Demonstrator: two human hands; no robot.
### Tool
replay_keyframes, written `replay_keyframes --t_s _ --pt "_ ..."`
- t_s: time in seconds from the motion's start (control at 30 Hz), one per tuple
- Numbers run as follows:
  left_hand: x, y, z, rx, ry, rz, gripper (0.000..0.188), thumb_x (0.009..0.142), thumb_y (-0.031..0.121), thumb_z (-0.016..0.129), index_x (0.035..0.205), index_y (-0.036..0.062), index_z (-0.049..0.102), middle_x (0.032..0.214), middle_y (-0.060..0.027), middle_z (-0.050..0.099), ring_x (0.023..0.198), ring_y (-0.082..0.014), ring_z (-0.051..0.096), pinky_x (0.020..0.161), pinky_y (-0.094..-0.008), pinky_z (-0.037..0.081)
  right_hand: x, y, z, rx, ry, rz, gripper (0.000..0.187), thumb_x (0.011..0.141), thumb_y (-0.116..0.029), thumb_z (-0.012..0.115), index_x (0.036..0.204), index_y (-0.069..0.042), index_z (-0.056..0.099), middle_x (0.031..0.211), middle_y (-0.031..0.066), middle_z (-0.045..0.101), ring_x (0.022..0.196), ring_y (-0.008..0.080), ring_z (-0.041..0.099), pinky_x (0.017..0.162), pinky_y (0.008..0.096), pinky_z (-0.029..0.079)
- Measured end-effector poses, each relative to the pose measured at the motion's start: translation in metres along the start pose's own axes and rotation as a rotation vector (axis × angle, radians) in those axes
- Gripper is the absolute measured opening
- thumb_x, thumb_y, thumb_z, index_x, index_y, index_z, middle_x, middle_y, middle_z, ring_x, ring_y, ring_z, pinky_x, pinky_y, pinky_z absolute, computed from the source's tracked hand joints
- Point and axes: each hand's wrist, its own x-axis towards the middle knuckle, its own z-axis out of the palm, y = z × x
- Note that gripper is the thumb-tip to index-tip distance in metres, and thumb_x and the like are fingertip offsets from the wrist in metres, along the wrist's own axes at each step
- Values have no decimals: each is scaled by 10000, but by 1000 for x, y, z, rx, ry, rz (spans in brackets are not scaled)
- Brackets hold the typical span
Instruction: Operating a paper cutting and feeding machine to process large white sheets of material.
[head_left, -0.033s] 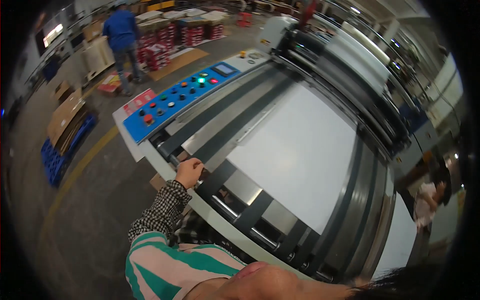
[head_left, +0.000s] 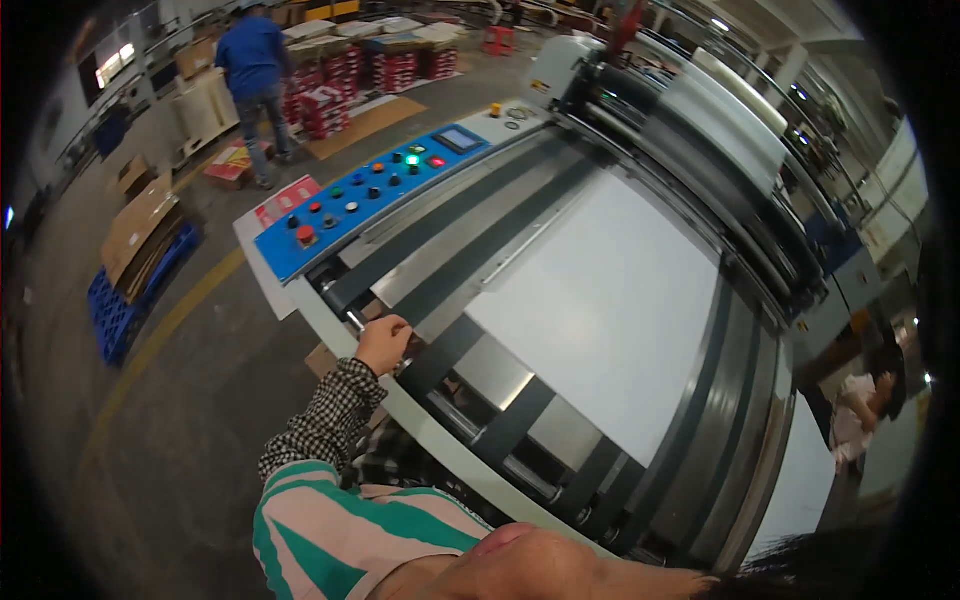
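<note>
My left hand, in a black-and-white checked sleeve, is at the near left edge of a conveyor machine. Its fingers are curled in beside the end of a metal roller; whatever lies under them is hidden. To the right of the hand, a large white sheet lies flat on dark conveyor belts. The sheet's far end reaches toward the machine's roller unit. My right hand is out of view.
A blue control panel with coloured buttons and lit green and red lamps runs along the left side. Cardboard leans on a blue pallet on the floor. One person stands by stacked red boxes; another person is at far right.
The whole scene has shifted slightly to the right in the picture. My left hand keeps its place at the machine's edge, fingers still curled.
</note>
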Motion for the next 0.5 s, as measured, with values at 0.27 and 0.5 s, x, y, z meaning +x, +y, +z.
replay_keyframes --t_s 0.27,0.5 --pt "-63 67 90 62 -499 183 278 744 233 491 884 8 573 811 -184 585 755 -286 577 684 -352 457 -38 -24 -97 -181 -782 265 371 848 -254 380 1065 30 481 1018 197 528 900 299 520 752 389 426" --pt "-153 126 152 154 -1341 502 462 715 273 592 1071 -6 499 1003 -184 550 937 -276 532 814 -336 417 -165 -183 60 722 -243 -178 189 645 -103 513 740 49 571 910 229 533 902 342 483 791 440 372"
